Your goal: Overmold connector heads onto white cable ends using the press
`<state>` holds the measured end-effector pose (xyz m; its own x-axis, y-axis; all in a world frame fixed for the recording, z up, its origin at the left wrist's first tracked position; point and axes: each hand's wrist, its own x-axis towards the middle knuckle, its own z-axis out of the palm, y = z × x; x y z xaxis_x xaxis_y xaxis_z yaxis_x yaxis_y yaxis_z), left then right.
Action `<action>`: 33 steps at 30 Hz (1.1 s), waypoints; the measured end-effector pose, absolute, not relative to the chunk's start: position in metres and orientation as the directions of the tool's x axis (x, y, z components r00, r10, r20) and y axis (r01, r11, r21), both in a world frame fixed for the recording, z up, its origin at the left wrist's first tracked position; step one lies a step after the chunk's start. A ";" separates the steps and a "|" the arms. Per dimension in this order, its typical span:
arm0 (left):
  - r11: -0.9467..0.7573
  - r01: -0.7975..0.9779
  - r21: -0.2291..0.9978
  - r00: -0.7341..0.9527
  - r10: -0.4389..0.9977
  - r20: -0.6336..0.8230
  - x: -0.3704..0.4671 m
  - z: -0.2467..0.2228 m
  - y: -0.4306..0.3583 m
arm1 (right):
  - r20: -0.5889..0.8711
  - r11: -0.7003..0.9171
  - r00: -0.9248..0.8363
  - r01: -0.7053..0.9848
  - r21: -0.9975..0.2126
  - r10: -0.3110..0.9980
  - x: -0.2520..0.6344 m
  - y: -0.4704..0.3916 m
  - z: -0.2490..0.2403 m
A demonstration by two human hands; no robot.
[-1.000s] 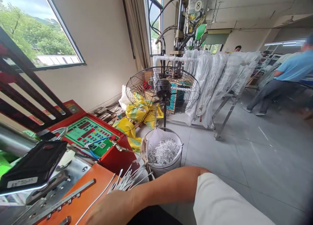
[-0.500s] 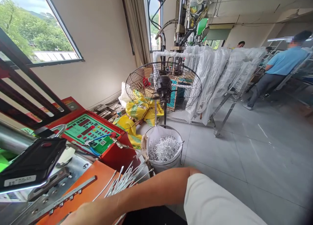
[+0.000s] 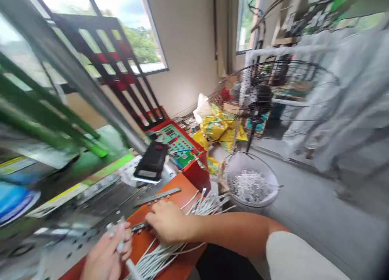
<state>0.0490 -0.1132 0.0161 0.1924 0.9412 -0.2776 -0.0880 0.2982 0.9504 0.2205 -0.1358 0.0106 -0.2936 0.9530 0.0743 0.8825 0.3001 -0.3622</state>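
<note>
Near the bottom left, my left hand (image 3: 107, 251) is closed round small whitish pieces, blurred by motion. To its right, my right hand (image 3: 166, 222) has its fingers curled down at the end of a short metal strip (image 3: 139, 227); what its fingertips hold is hidden. Under and beside my right forearm lie thin white cords (image 3: 164, 257) on an orange surface (image 3: 173, 185). A longer metal bar (image 3: 161, 195) with small studs rests just beyond my right hand.
A black device (image 3: 152, 160) sits ahead of my hands, by a red control box (image 3: 194, 170). Right of the bench stand a lined bucket of white pieces (image 3: 251, 185) and a caged fan (image 3: 259, 99). Green machine parts (image 3: 51, 114) are at the left.
The view has swung left and the scene has shifted right. Both hands now show, where before only the right arm and part of its hand were visible at the bottom edge.
</note>
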 end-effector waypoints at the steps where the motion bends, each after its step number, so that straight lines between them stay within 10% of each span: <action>1: 0.320 -0.109 0.941 0.144 0.942 -0.303 0.042 0.012 -0.117 | 0.103 0.300 -0.282 0.877 -0.374 0.954 0.219 -0.141 0.004; 12: 0.394 -0.055 0.917 0.212 0.903 -0.375 0.040 -0.019 -0.116 | 0.231 0.297 -0.191 0.703 -0.646 0.954 0.247 -0.123 -0.046; 33: 0.354 0.254 0.900 0.343 0.837 -0.426 0.036 -0.013 -0.115 | 0.287 0.445 -0.340 0.722 -0.530 0.895 0.245 -0.121 -0.046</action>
